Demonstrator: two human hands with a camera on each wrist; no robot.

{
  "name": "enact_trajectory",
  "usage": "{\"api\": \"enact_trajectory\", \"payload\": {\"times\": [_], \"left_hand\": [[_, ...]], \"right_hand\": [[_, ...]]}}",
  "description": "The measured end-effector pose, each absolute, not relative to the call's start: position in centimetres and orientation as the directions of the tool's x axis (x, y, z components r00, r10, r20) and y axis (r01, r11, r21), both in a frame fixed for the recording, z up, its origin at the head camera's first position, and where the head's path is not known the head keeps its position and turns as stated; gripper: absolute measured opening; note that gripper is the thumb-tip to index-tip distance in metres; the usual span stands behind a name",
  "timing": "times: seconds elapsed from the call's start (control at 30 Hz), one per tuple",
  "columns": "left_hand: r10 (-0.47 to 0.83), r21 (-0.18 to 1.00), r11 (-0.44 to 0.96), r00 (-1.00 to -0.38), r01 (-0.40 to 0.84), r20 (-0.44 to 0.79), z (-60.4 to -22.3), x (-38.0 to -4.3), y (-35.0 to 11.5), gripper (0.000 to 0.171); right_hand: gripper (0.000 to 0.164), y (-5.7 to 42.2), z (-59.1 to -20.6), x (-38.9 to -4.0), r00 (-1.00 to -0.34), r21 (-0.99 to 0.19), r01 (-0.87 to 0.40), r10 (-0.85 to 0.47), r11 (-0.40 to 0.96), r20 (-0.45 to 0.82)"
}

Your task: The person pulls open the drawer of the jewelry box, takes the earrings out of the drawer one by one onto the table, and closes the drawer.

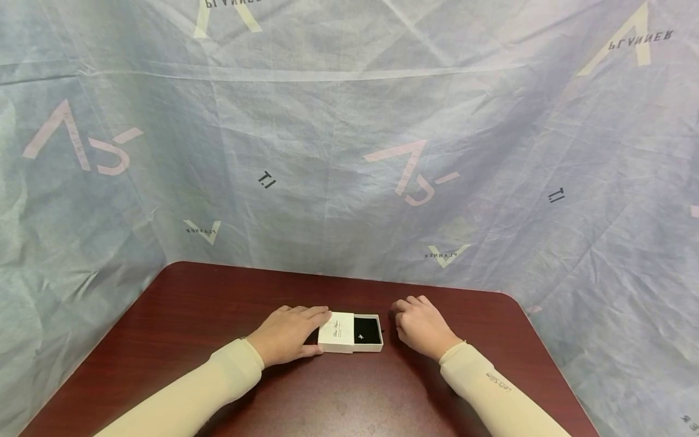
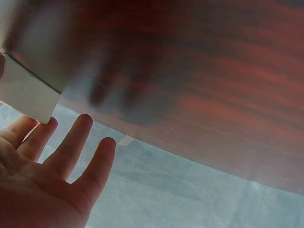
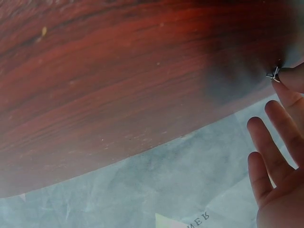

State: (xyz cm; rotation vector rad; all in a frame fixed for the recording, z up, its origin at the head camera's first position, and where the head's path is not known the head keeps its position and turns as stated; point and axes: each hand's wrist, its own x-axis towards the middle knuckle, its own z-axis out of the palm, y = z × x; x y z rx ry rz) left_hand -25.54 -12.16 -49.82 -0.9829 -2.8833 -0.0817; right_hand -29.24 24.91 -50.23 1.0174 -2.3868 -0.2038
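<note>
beside the box [image 1: 335,332], right fingers [image 3: 287,97] pinch shiny metal [image 3: 276,73]

Head cam: above near side of surface [image 1: 344,394], facing forward-down; both far corners framed. Wrist cams: close in, one on left grip [image 2: 50,178], other on right grip [image 3: 285,190], each catching a surface edge. Head/left wrist share white box [image 1: 335,334].

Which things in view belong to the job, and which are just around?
Job:
- white box, slid partly open, held by left hand
- black insert inside
- star-like piece on it
- small metal piece, pinched by right hand

Just around:
- table
- printed cloth backdrop
</note>
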Motion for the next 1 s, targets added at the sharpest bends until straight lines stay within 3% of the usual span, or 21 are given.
{"api": "enact_trajectory", "payload": {"times": [1.0], "left_hand": [[0.611,0.016,0.787,-0.782,0.617,0.12,-49.9,-25.5,-12.2,0.079]], "right_hand": [[0.015,25.0,-49.1,-29.6,-0.589,0.286,-0.624,-0.679,0.727,0.439]]}}
